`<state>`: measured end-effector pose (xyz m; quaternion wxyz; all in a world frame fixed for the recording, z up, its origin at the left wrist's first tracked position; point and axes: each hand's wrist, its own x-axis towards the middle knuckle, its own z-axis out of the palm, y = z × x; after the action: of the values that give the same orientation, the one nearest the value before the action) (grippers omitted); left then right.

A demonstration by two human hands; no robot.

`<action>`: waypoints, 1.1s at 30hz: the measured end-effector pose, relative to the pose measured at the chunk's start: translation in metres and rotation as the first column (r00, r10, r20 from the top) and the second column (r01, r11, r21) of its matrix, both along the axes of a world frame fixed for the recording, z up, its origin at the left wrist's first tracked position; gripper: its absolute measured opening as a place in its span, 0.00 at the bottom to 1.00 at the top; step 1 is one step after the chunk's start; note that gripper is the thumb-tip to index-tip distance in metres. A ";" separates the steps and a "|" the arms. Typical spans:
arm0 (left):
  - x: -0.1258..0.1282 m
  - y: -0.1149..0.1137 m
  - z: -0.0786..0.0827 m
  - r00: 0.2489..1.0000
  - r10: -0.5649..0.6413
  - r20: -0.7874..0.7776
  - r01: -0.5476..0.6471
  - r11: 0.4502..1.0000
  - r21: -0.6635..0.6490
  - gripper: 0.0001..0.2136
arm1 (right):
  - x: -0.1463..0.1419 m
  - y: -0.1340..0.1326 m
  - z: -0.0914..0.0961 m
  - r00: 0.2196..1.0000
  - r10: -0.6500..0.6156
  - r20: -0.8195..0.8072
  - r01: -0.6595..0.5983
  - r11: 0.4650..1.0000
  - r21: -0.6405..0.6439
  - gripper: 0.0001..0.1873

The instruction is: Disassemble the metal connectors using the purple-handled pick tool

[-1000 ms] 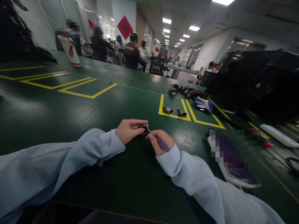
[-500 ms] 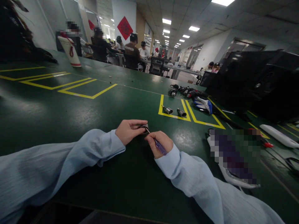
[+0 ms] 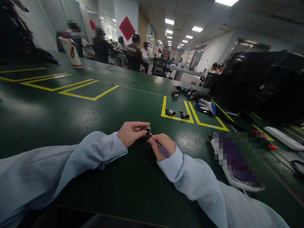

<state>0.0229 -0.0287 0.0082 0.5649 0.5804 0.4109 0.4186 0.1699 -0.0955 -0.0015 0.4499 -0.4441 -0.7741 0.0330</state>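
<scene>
My left hand (image 3: 130, 133) is closed round a small dark metal cylinder (image 3: 147, 130), holding it just above the green table (image 3: 71, 110). My right hand (image 3: 162, 145) pinches a small screwdriver with a purple handle (image 3: 162, 149). Its thin metal tip points up and left into the cylinder's open end. Both forearms in light blue sleeves rest on the table.
Two similar metal cylinders (image 3: 170, 111) (image 3: 184, 114) lie in a yellow-taped box further back. Beyond them are more dark parts (image 3: 187, 92) and a white and blue glove (image 3: 207, 106). A big black case (image 3: 261, 82) stands at right. A white cup (image 3: 71, 52) and seated people are far left.
My right hand has shifted slightly down and left, tilting the screwdriver handle a little. The left hand and the cylinder have stayed put.
</scene>
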 end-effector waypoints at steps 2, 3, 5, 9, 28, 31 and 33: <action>0.000 0.000 0.001 1.000 0.001 -0.001 -0.001 1.000 -0.005 0.19 | 0.000 0.000 0.000 1.000 0.013 -0.003 -0.013 1.000 -0.001 0.09; 0.000 -0.001 0.001 1.000 0.004 -0.004 -0.004 1.000 -0.007 0.18 | 0.000 0.000 0.000 1.000 0.020 -0.001 -0.020 1.000 -0.001 0.09; 0.000 -0.001 0.002 1.000 0.014 -0.010 -0.015 1.000 -0.008 0.17 | -0.001 0.000 0.000 1.000 0.027 0.010 -0.027 1.000 0.003 0.09; 0.000 -0.003 0.004 0.999 0.030 -0.010 -0.030 1.000 -0.006 0.16 | -0.002 0.000 -0.002 0.999 0.015 0.045 -0.016 0.999 0.037 0.10; 0.001 -0.003 0.003 0.999 0.038 -0.002 -0.038 0.999 0.037 0.12 | -0.002 0.000 -0.003 0.998 0.032 0.049 -0.035 0.997 0.063 0.07; 0.001 -0.003 0.002 0.999 0.039 0.002 -0.039 0.999 0.033 0.12 | -0.002 0.000 -0.003 0.998 0.019 0.066 -0.023 0.998 0.065 0.08; 0.001 -0.002 0.002 0.999 0.034 0.005 -0.034 0.999 0.030 0.12 | -0.001 0.000 -0.003 0.997 0.022 0.069 -0.027 0.998 0.061 0.08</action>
<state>0.0235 -0.0311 0.0097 0.5498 0.5808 0.4129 0.4359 0.1686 -0.0956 -0.0049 0.4363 -0.4212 -0.7951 -0.0008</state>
